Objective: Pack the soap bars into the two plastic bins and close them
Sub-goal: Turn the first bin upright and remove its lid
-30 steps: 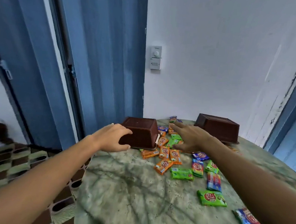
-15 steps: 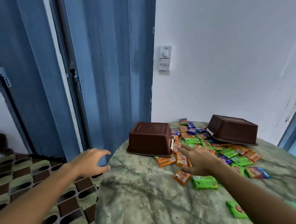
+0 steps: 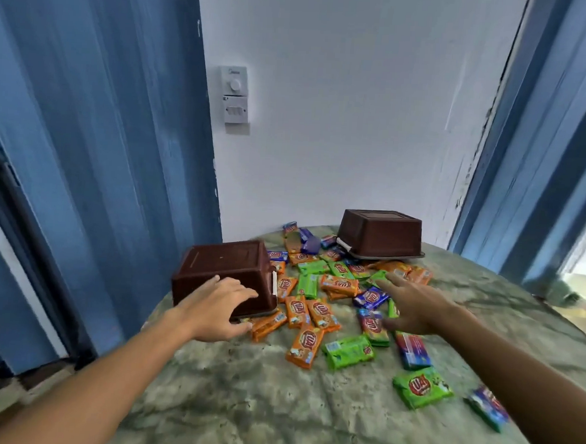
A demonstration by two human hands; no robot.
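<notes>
Two brown plastic bins stand upside down on a green marbled table [image 3: 239, 407]. The near bin [image 3: 227, 269] is at the table's left edge and the far bin [image 3: 382, 232] is at the back. Between them lie several wrapped soap bars in orange [image 3: 306, 344], green [image 3: 349, 350] and blue [image 3: 371, 297]. My left hand [image 3: 216, 308] lies against the near bin's front wall with fingers spread. My right hand [image 3: 413, 304] hovers over the soap pile, fingers straight, holding nothing.
A blue folding door [image 3: 94, 141] runs along the left, right beside the table edge. A white wall with a switch plate [image 3: 236, 94] is behind the table. A blue door frame [image 3: 536, 151] stands at the right. More soap bars [image 3: 422, 386] lie near the right front.
My left hand rose from beside the table to the near bin's front wall. My right hand moved further back over the soap pile. The camera view shifted.
</notes>
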